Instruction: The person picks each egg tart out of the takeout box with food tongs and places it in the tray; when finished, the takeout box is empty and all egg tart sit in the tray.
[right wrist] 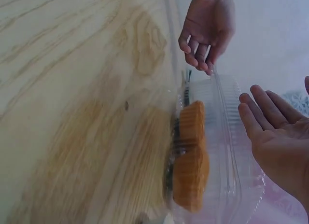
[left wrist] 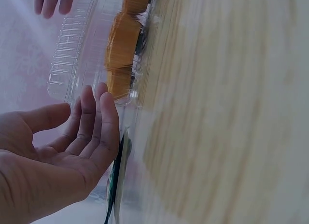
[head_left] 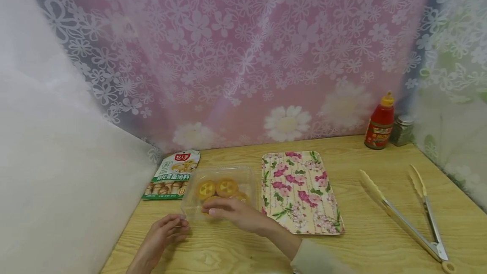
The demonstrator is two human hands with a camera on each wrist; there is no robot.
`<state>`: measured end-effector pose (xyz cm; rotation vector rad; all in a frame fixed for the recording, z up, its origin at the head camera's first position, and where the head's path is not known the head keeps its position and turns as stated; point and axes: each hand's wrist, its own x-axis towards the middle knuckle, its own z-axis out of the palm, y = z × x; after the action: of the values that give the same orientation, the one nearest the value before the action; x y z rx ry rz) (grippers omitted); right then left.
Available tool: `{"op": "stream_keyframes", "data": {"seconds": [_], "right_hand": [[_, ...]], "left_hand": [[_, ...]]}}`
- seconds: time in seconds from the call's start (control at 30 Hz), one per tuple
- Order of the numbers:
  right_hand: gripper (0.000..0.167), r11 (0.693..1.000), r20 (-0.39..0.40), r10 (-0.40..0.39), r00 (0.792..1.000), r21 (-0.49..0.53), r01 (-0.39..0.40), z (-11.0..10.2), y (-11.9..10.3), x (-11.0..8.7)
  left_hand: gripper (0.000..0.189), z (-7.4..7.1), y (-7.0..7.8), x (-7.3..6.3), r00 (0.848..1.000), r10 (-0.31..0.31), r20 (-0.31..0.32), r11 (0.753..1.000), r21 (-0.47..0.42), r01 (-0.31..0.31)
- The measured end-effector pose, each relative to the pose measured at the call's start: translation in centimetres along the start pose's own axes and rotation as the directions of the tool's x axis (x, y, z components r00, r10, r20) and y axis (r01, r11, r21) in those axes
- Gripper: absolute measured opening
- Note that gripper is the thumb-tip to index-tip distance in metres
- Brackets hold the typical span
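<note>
Left hand [head_left: 163, 231], thumb apart and fingers loosely bent, is at the near left corner of a clear plastic box [head_left: 248, 181], contact uncertain; food packet [head_left: 171, 176] just behind. Box sits on the worktop [head_left: 224, 253] with round yellow cakes [head_left: 227, 187] inside, the right hand [head_left: 236, 215], fingers extended, over its near side. Further right: flowered tray [head_left: 296, 181], red sauce bottle [head_left: 381, 121] beside small jar [head_left: 402, 132], tongs [head_left: 411, 228] lying spread.

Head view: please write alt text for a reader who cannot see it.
The right hand is over a clear box of round yellow cakes on a wooden table; the left hand is at the box's near left corner. A packet lies left, a flowered tray right; farther right are tongs, a red bottle and a jar.
</note>
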<state>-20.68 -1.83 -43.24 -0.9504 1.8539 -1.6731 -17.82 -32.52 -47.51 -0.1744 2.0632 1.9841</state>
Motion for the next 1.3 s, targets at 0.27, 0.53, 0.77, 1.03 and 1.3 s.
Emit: {"op": "stream_keyframes", "data": {"seconds": [0.27,0.53,0.77,1.03,1.3], "right_hand": [[0.038,0.983,0.03,-0.039,0.999,-0.179,0.044,2.1,1.2,1.9],[0.041,0.905,0.014,-0.014,1.0,-0.425,0.019,3.5,0.7,3.1],[0.036,0.783,-0.045,-0.014,0.999,-0.622,-0.017,4.4,0.1,4.1],[0.034,0.659,-0.021,-0.073,0.997,-0.752,0.032,5.4,-0.7,5.4],[0.03,0.391,-0.034,-0.201,0.979,-0.919,0.048,6.3,-0.6,6.4]], "left_hand": [[0.029,0.4,-0.4,0.3,1.0,-0.023,-0.001,0.999,-0.025,0.023],[0.026,0.5,-0.3,0.3,0.999,-0.04,-0.029,0.999,-0.02,0.039],[0.025,0.6,-0.2,0.3,0.996,-0.061,-0.069,0.998,-0.029,0.059],[0.027,0.3,-0.3,0.2,0.993,-0.051,-0.103,0.998,-0.048,0.047],[0.022,0.6,-0.1,0.3,0.992,-0.046,-0.119,0.998,-0.038,0.042]]}}
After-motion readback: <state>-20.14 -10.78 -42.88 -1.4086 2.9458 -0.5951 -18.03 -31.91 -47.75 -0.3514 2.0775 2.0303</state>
